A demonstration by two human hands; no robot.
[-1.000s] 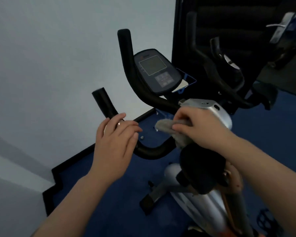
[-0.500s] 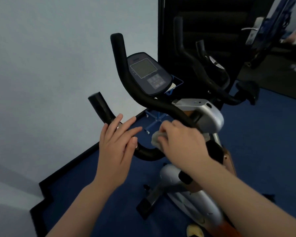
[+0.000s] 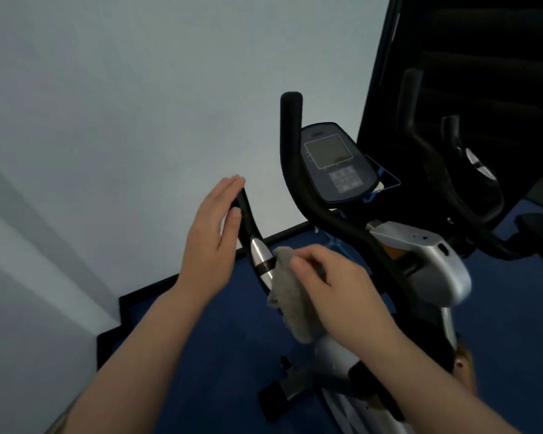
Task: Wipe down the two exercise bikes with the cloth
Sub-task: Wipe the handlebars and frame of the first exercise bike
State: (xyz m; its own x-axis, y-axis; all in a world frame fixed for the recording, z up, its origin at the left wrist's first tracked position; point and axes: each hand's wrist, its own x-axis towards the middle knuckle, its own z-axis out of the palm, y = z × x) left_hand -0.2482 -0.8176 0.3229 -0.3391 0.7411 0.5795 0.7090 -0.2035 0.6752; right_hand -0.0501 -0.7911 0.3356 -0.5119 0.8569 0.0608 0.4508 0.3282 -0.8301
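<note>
The near exercise bike is silver with black handlebars and a dark console. My right hand grips a grey cloth and holds it against the left handlebar, just below its silver sensor band. My left hand lies along the upper end of that same handlebar, fingers straight and the thumb resting on the bar. A second, darker bike stands behind on the right, partly cut off by the frame edge.
A pale wall rises close on the left. Blue carpet with a black skirting edge covers the floor. A dark panel stands behind the second bike. The near bike's front foot sits low on the carpet.
My right hand slid the cloth from the middle of the handlebar out along the left grip. My left hand moved up to the grip's tip. The view has moved closer.
</note>
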